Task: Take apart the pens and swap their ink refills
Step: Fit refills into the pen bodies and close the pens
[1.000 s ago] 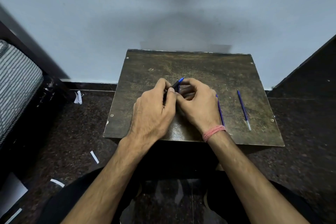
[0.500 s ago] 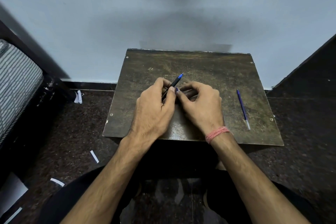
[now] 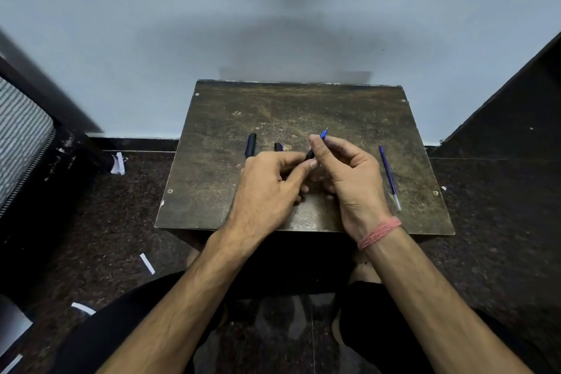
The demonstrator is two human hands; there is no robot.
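Observation:
Over the middle of the small dark wooden table [image 3: 212, 179], my left hand [image 3: 270, 188] pinches a black pen barrel [image 3: 309, 156] between thumb and fingers. My right hand [image 3: 346, 173] grips the blue tip end [image 3: 324, 133] of the pen or its refill, which pokes up past my fingers; I cannot tell whether it is separate from the barrel. A black pen piece [image 3: 250, 145] lies on the table left of my hands. A second short black piece [image 3: 278, 147] lies beside it. A loose blue refill [image 3: 389, 176] lies on the table at the right.
The table stands against a pale blue wall [image 3: 273, 24]. Dark speckled floor lies all around, with white paper scraps [image 3: 147, 263] at the left. A striped cushion [image 3: 18, 136] sits at the far left, and a dark panel [image 3: 516, 106] rises at the right.
My hands have shifted right and apart slightly, uncovering two black pen pieces on the table at the left. My right hand now grips the blue tip end higher up.

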